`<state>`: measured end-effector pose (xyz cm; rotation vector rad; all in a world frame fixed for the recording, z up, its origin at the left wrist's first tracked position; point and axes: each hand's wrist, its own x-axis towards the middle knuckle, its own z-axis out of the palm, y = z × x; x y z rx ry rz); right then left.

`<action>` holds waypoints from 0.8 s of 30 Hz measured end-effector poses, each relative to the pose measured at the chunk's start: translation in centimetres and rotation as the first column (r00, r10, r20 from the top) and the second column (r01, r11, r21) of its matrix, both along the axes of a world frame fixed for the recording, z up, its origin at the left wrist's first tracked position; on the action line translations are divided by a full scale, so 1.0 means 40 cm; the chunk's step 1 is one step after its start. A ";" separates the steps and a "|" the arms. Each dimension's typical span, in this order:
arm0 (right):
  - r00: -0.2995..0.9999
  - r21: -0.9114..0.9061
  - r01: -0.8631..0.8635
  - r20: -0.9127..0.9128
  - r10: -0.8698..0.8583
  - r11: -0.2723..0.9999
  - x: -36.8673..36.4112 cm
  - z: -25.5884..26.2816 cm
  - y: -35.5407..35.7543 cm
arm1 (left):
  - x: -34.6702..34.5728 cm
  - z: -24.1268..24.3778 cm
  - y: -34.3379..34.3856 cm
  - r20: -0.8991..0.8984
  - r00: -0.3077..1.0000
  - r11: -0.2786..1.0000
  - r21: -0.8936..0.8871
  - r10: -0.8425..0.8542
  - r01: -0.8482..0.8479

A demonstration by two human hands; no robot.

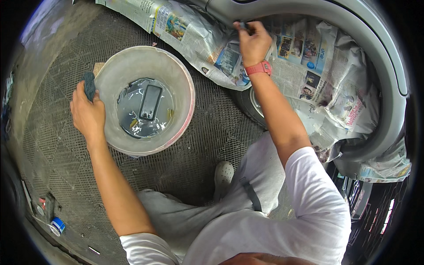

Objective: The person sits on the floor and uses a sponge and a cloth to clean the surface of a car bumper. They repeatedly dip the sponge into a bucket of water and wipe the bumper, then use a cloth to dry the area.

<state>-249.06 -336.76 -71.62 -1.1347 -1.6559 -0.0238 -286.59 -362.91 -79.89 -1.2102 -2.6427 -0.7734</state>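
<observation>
My left hand (87, 114) grips a dark grey-green sponge or folded cloth (89, 86) just beside the left rim of a whitish plastic bucket (109, 76). Shallow murky water (132, 109) lies in the bucket, along with a dark rectangular block (151, 102) and what look like yellowish leaves. Up at the grey car body panel (225, 11), my right hand (254, 43) pinches a small dark piece (244, 25), partly hidden by the fingers and too blurred to name. Whether that piece touches the panel, I cannot tell.
Newspaper masking (298, 59) covers the wheel area inside the grey wheel arch (392, 109). Dark ribbed matting (198, 132) spreads under the bucket. A blue-and-white can (57, 226) and other small items lie at lower left. My shoe (224, 174) stands right of the bucket.
</observation>
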 end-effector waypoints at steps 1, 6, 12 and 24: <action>0.993 -0.034 0.009 0.119 -0.005 0.999 0.001 -0.014 0.003 | -0.001 -0.004 0.002 0.004 1.000 1.000 0.002 0.001 -0.001; 0.996 0.141 -0.018 -0.083 0.030 0.990 -0.015 0.005 0.006 | -0.008 -0.012 -0.004 -0.008 1.000 1.000 -0.005 0.003 -0.003; 0.999 0.078 -0.026 -0.036 0.029 0.997 0.014 0.007 0.020 | -0.005 -0.004 -0.002 0.016 1.000 1.000 -0.011 0.006 -0.006; 0.997 0.030 0.034 0.070 -0.036 0.999 0.032 -0.030 -0.002 | -0.005 -0.003 0.001 0.023 1.000 1.000 -0.009 0.013 -0.012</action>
